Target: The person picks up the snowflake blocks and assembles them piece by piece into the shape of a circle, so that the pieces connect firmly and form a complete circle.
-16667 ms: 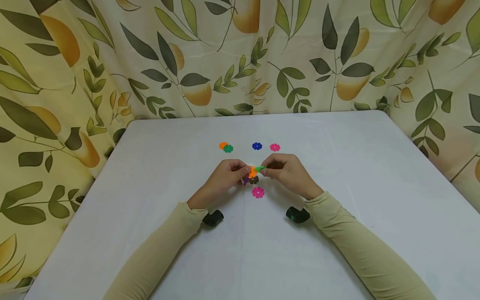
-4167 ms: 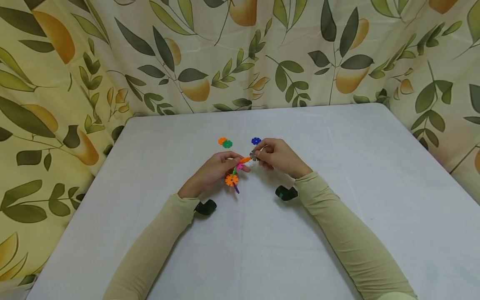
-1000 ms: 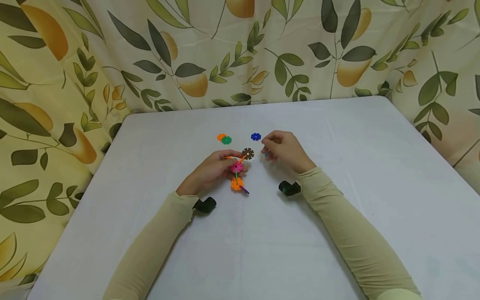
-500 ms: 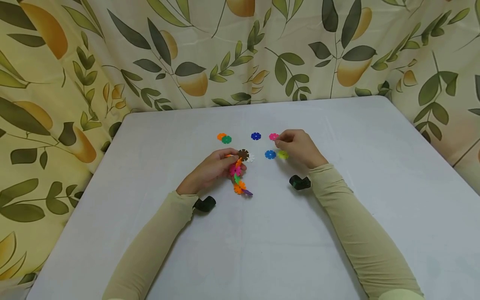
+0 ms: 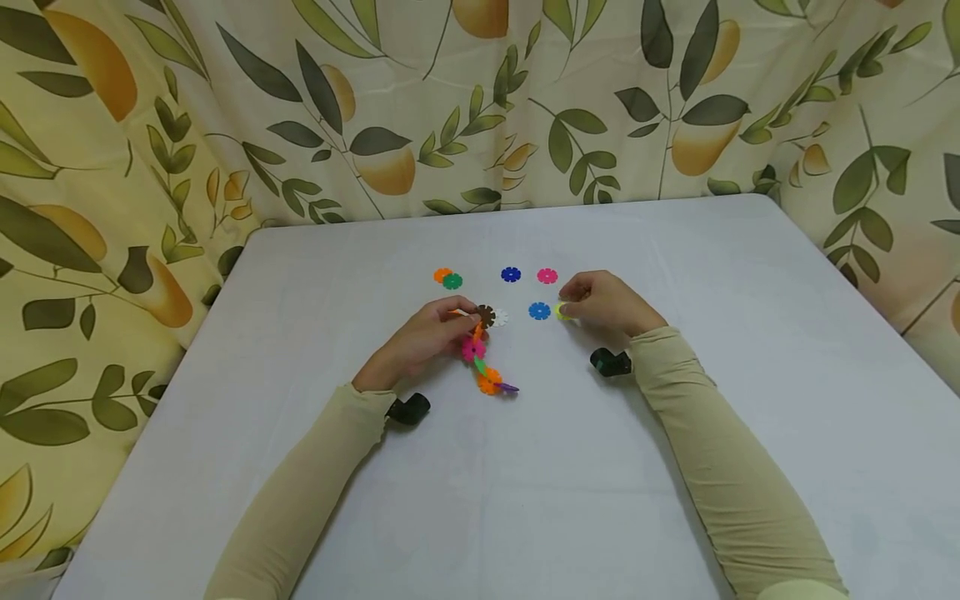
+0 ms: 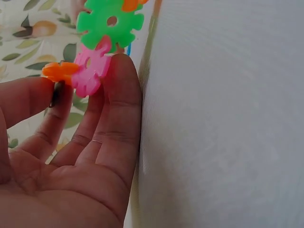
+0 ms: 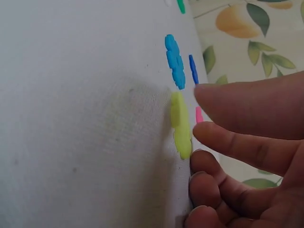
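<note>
My left hand [image 5: 420, 340] pinches a chain of notched flower-shaped discs near its brown disc [image 5: 488, 315]. Down the chain follow an orange disc, a pink disc [image 5: 472, 349], a green disc [image 6: 97, 28], another orange disc [image 5: 489, 382] and a purple disc [image 5: 508, 389]. In the left wrist view, a finger lies against the pink disc. My right hand [image 5: 609, 302] is at a yellow disc [image 7: 179, 126] lying on the table, partly covering it in the head view. Its thumb and index finger are apart, fingertips right at the disc's edge; the other fingers are loosely bent.
A light blue disc [image 5: 539, 311] lies left of the yellow one. A white disc [image 5: 502, 317] is beside the brown disc. Farther back on the white table [image 5: 480, 500] lie dark blue [image 5: 511, 274], pink [image 5: 547, 275], orange [image 5: 441, 274] and green [image 5: 453, 282] discs. A patterned curtain [image 5: 480, 108] stands behind.
Over the last half second my right hand moved from the back pink disc toward me, to the yellow one. The chain's lower end swung right. The chain has grown since the oldest frame.
</note>
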`<move>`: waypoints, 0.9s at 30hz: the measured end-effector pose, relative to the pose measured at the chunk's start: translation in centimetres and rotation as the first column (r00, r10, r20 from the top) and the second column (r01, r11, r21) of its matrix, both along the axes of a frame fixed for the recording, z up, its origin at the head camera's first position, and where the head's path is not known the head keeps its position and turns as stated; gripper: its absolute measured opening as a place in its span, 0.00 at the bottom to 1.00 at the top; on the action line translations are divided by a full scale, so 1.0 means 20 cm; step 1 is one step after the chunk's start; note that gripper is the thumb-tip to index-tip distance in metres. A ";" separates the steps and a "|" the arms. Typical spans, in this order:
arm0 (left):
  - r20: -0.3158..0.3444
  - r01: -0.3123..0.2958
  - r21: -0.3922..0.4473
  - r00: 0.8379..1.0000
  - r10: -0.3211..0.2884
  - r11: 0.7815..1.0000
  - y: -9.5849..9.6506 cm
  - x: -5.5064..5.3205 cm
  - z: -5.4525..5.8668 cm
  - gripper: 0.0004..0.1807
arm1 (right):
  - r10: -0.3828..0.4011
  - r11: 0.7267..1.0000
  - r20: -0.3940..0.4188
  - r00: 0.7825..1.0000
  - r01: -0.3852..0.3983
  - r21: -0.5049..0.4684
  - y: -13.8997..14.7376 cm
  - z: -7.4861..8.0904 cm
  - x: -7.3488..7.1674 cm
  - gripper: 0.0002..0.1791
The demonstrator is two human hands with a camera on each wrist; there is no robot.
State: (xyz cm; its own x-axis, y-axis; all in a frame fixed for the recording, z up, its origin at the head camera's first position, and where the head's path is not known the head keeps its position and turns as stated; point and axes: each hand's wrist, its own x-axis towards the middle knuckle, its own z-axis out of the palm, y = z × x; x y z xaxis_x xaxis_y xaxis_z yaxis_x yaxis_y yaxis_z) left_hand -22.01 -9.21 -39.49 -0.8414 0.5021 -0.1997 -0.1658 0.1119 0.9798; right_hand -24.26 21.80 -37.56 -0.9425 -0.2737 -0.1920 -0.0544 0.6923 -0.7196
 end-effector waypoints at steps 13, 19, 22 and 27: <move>-0.046 0.029 -0.062 0.998 -0.031 0.998 -0.01 0.00 0.00 0.09 | 0.061 0.996 -0.087 0.994 -0.054 0.073 -0.01 -0.01 0.01 0.14; -0.032 0.015 -0.083 0.999 -0.017 0.996 -0.01 -0.01 0.00 0.09 | 0.027 0.998 -0.101 0.994 -0.022 0.055 0.01 -0.02 0.00 0.12; -0.020 0.006 -0.092 1.000 -0.008 0.996 -0.01 0.00 0.00 0.10 | -0.002 1.000 -0.092 0.996 0.005 0.030 0.02 -0.03 -0.01 0.10; -0.020 0.014 -0.081 1.000 -0.015 0.997 0.00 0.00 0.01 0.10 | -0.035 0.999 -0.086 0.996 0.032 -0.030 0.01 -0.03 -0.01 0.07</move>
State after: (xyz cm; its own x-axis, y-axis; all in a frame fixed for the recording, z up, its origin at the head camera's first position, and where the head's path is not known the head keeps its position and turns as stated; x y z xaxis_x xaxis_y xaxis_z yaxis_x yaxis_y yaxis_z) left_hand -22.02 -9.27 -39.38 -0.8386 0.4972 -0.2227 -0.1431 0.1934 0.9706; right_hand -24.51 22.10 -38.08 -0.9639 -0.2459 -0.1021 -0.0944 0.6741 -0.7326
